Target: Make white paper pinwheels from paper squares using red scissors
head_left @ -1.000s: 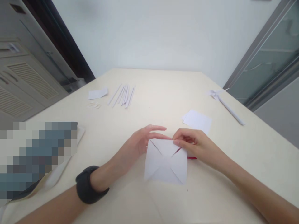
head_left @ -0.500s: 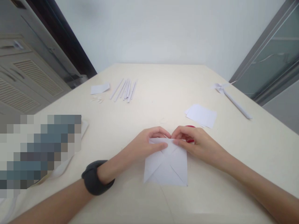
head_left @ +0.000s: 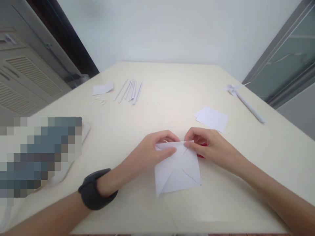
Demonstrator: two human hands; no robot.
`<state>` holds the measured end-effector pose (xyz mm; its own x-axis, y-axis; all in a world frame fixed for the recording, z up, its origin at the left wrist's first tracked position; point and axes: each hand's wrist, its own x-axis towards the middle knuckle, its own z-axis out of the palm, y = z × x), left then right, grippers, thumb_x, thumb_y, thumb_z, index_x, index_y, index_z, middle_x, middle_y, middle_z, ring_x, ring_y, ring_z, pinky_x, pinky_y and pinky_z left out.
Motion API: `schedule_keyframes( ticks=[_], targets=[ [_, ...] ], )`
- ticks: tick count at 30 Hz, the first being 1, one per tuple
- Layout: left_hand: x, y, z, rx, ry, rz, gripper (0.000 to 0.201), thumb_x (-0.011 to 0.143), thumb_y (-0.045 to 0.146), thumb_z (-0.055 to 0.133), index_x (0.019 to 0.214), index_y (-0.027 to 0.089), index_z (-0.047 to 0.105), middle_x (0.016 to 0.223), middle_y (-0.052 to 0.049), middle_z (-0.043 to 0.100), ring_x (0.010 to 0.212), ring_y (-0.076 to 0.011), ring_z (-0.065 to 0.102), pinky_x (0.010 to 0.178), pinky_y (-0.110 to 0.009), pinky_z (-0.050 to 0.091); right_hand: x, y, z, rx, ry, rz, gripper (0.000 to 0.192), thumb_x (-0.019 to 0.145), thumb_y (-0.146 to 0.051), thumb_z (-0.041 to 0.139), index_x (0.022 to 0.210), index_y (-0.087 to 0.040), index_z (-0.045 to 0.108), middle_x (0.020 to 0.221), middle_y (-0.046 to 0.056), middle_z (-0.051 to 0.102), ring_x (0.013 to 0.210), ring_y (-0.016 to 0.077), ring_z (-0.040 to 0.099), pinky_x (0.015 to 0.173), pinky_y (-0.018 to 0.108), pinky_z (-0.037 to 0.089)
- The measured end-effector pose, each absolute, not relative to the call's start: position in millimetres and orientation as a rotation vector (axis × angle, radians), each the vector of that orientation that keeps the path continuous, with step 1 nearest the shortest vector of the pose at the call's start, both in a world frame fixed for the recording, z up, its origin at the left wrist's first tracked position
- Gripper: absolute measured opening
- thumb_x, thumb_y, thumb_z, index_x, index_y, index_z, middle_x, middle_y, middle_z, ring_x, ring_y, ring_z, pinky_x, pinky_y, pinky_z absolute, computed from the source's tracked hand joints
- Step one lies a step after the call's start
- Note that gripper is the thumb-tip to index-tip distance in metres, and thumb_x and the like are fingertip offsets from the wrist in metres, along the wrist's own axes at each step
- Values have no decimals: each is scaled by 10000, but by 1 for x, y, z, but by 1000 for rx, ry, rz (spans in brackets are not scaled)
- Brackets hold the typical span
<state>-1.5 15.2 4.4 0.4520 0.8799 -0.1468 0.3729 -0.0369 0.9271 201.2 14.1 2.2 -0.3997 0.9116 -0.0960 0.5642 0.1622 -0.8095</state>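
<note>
A square sheet of white paper [head_left: 177, 170] hangs between my two hands, with diagonal slits running in from its corners. My left hand [head_left: 157, 149] pinches its upper left edge, thumb on the near face and fingers behind. At the upper right edge, my right hand [head_left: 203, 141] grips the same sheet between thumb and fingertips. Behind the right hand shows a bit of red handle [head_left: 201, 155], mostly hidden. The lower left corner of the sheet lifts and curls a little.
White paper sheets [head_left: 213, 118] lie beyond my right hand. A paper pinwheel on a rolled stick [head_left: 251, 107] rests at far right. Several thin paper rolls [head_left: 133, 91], a folded paper [head_left: 102, 88] and small scraps [head_left: 98, 100] lie at back left. A blurred-out item covers the near left.
The paper sheet has turned slightly counterclockwise and its lower edge has lifted. My right hand has shifted a little away from the left along the top edge. The view has tilted slightly.
</note>
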Motion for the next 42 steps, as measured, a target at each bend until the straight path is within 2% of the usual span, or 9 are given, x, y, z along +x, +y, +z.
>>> schedule_keyframes(
  ticks=[4,6,11,14,17,19,30,35,42],
  targets=[
    [0,16,6,1632,1071,580,172,828,296,527,897,194,647,929,-24,660,854,-197,586,703,-263,415,198,14,0,-1333,-2069,1026,99,843,-254,515,756,-221,549,747,-17,606,642,118,534,570,249,422],
    [-1,17,4,1590,1084,631,279,868,381,457,846,189,659,850,-24,659,806,-195,582,680,-272,410,198,15,0,-1295,-2080,1012,96,845,-241,514,763,-220,559,777,-10,611,656,119,535,582,251,427],
    [-2,15,5,1269,980,591,420,894,449,360,856,165,668,891,-72,692,867,-236,621,750,-315,441,200,16,4,-1217,-2096,982,100,847,-230,534,763,-230,589,813,-12,597,671,110,522,588,235,423],
    [0,13,8,1212,1004,560,369,870,442,418,810,163,653,821,-62,679,776,-205,619,669,-284,444,200,14,3,-1173,-2113,978,107,853,-221,534,768,-230,599,811,-10,589,683,110,526,588,231,420],
    [2,13,7,1225,1081,545,247,812,387,535,724,166,602,669,-5,597,598,-130,542,530,-226,383,197,12,1,-1122,-2151,957,107,858,-192,523,800,-231,604,833,-7,592,723,117,536,604,235,421],
    [2,15,5,1236,1066,497,212,772,370,591,703,171,565,630,21,551,547,-107,497,498,-213,349,195,11,-1,-1086,-2172,946,108,859,-174,517,826,-231,603,849,-5,595,762,124,543,636,244,424],
    [0,16,9,1198,996,487,165,748,313,640,735,184,538,702,20,569,629,-113,530,563,-229,370,191,10,-1,-1175,-2011,1054,9,835,-223,548,834,-232,547,828,-13,608,712,123,553,636,260,456],
    [-1,15,8,1165,1023,526,143,748,316,644,774,193,576,739,21,617,647,-119,551,578,-234,369,193,12,0,-1241,-1950,1106,75,832,-276,554,796,-219,520,783,-12,584,665,115,533,595,252,443],
    [2,13,6,1148,1054,554,152,763,304,630,855,188,599,794,-13,657,693,-146,590,623,-258,398,196,16,0,-1210,-1984,1041,53,842,-207,526,792,-214,542,833,-14,587,722,109,547,636,242,459]
  ],
)
